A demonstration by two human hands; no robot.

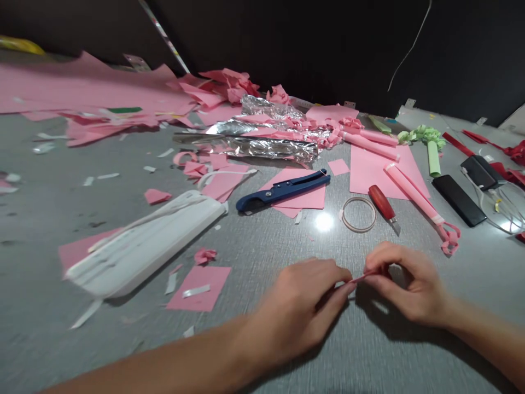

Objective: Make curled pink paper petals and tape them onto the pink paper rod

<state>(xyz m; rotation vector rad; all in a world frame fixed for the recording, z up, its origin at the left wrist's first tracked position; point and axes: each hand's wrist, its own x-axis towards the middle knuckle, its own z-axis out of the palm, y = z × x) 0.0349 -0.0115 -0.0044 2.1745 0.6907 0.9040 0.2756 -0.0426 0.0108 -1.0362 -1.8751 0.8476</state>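
Observation:
A thin strip of pink paper [359, 278] is stretched between my two hands, just above the grey table [287, 241]. My left hand [305, 298] pinches one end between thumb and fingers. The other end is in the pinch of my right hand [406, 282], whose fingers partly cover it. Beyond my right hand lie a knife with a red handle [381, 201] and a roll of narrow tape [358, 214]. Farther right rests a rolled pink paper tube [414, 192] with a curled paper end.
A white power strip [151, 241] lies at left, and blue-handled cutters [283, 190] sit on pink sheets. Crumpled foil [266, 146] and pink paper scraps [217, 87] spread along the back. At right are a black phone [459, 200], cables and a green paper tube [433, 158].

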